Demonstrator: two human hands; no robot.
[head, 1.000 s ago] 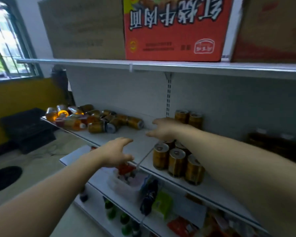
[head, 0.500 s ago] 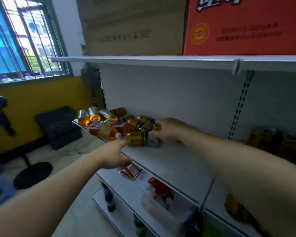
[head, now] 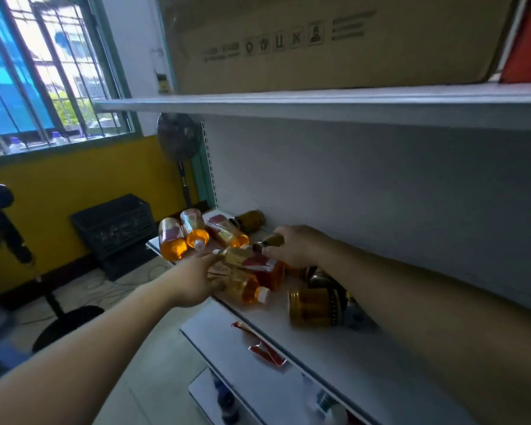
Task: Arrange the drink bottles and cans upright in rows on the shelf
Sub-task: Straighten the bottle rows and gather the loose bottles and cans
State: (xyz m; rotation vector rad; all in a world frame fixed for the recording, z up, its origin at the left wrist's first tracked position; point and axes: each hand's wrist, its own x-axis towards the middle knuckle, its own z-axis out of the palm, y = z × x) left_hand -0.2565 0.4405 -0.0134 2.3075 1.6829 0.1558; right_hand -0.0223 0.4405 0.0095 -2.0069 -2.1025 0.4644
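The drinks lie in a heap at the left end of the shelf (head: 278, 314), every one on its side. Orange bottles (head: 193, 230) are tumbled across each other, and a gold can (head: 314, 306) lies loose nearer me. One small dark can (head: 269, 240) now sits in the right hand (head: 293, 245), fingers and thumb curled round it, so a pickup looks begun. The left hand (head: 193, 279) has its fingers out over the nearest bottle (head: 247, 289); whether it grips, I can't tell.

Half a second ago the right hand only lay on the cans at the heap's edge, and the left was short of the shelf front, touching nothing. A second ago both hands were by the upright cans further right, which have since gone from view. Nothing in this heap stands yet, so I'd judge most of the sorting remains.
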